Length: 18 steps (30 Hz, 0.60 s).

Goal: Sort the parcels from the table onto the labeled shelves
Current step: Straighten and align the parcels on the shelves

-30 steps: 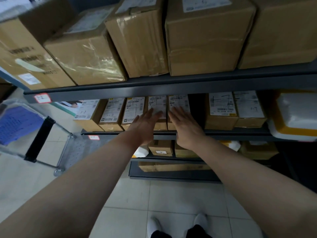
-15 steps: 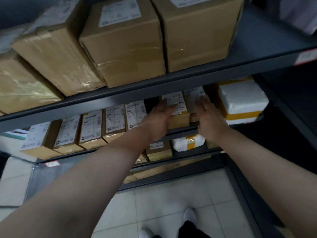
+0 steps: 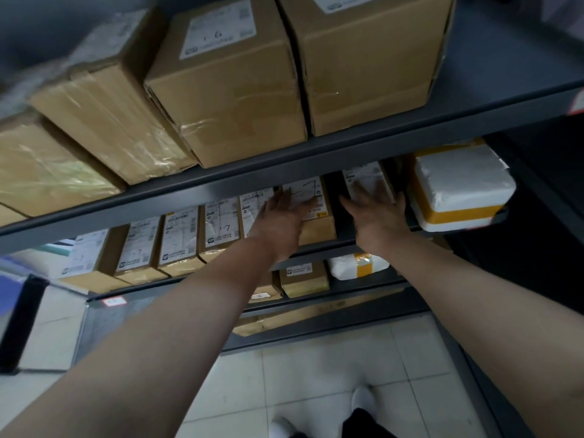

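Head view: both bare arms reach up to the middle shelf [image 3: 136,289], where the white foam box [image 3: 461,191] banded with yellow tape stands at the right end. The right hand [image 3: 379,213] lies just left of the foam box. Its fingers are spread and released, flat against the label of a small brown parcel [image 3: 368,180], though motion blur softens them. Further left of the foam box, across a dark gap, the left hand [image 3: 281,216] rests with straight, loose fingers on the label of a second brown parcel [image 3: 317,226] marked "-7". A row of labeled parcels [image 3: 180,241] runs on leftward from there. Above the foam box, the upper shelf [image 3: 189,200] carries large taped cartons [image 3: 227,99]. Below and left of the foam box, a white bag [image 3: 360,265] with yellow tape lies on the lower shelf.
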Motion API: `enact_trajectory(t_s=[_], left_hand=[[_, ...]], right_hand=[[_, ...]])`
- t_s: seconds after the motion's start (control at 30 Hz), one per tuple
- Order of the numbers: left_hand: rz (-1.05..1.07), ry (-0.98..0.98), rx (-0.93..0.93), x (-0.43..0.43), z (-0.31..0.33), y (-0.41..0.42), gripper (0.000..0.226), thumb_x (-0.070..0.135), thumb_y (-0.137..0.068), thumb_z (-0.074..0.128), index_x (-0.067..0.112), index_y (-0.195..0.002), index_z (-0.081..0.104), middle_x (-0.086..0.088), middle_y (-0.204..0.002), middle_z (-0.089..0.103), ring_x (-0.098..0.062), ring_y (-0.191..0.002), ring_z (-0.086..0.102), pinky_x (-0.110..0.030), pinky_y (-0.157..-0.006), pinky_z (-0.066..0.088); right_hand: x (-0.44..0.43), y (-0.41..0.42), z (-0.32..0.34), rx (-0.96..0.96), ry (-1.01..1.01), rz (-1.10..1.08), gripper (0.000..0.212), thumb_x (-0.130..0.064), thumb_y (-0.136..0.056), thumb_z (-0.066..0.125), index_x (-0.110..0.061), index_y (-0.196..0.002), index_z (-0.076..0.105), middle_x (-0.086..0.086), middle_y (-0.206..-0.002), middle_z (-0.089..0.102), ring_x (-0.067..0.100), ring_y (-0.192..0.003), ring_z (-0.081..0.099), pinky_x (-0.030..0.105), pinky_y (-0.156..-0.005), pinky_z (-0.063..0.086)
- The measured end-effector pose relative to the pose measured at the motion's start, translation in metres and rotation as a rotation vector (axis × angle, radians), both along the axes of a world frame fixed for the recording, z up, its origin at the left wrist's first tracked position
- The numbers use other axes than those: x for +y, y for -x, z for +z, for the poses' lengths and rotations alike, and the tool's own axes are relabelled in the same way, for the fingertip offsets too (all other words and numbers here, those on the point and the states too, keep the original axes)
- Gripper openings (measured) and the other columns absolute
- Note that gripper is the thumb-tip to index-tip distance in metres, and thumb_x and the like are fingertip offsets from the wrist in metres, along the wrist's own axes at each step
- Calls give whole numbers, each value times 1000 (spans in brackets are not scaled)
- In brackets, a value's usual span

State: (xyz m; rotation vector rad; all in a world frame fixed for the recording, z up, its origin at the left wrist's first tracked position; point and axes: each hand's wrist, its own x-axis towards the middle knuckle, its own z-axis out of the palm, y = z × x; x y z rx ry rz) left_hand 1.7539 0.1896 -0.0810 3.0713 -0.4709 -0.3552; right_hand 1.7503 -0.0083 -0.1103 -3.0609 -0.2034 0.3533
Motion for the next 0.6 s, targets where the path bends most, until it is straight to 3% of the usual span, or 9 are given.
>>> enact_trajectory(t_s=[0.07, 0.2, 0.3, 0.4, 0.5, 0.6], left_hand=[[10, 19, -6, 1, -2, -2, 79, 6, -95, 49, 45, -153, 11, -12, -163, 6, -30, -150, 3, -44, -122, 14], [42, 28, 7, 4, -1, 3, 89, 0, -90, 55, 47, -152, 11, -9, -164, 3, -29, -150, 2, -45, -122, 13], [70, 0, 27, 2, 3, 7, 98, 0, -87, 62, 46, -153, 6, -8, -164, -3, -30, -151, -1, -45, -122, 11], [76, 8, 46, 0, 6, 8, 98, -2, -87, 60, 46, -153, 5, -9, -164, -4, -31, -150, -1, -45, -122, 12], [72, 17, 52, 1, 3, 10, 94, -3, -90, 54, 46, -153, 4, -8, -164, -6, -32, -150, -2, -46, -122, 12], [67, 9, 7, -2, 2, 11, 85, 2, -92, 51, 40, -154, 8, -9, -164, -4, -31, -150, -4, -46, -122, 9]], right_hand=[[-4, -2, 1, 43, 2, -43, 82, -16, -88, 55, -43, -151, 10, -7, -161, -10, 40, -145, -15, 67, -112, 5], [2, 3, 7, 48, -68, 49, 82, -12, -86, 56, -40, -151, 14, -10, -162, -2, 32, -148, -5, 57, -112, 21], [13, 8, 7, 32, -118, 73, 85, -11, -86, 57, -39, -152, 12, -12, -162, 0, 28, -149, -3, 54, -109, 24], [14, 9, 7, 45, -156, 81, 88, -8, -86, 56, -37, -153, 7, -10, -162, 0, 27, -149, -3, 54, -112, 22], [6, 14, 8, 35, -333, 71, 93, 6, -84, 52, -32, -154, 2, -4, -163, 6, 22, -150, -1, 53, -118, 14], [-9, 28, 3, -102, -369, 102, 88, 10, -84, 51, -26, -155, 13, -1, -162, 13, 16, -149, 2, 49, -120, 6]])
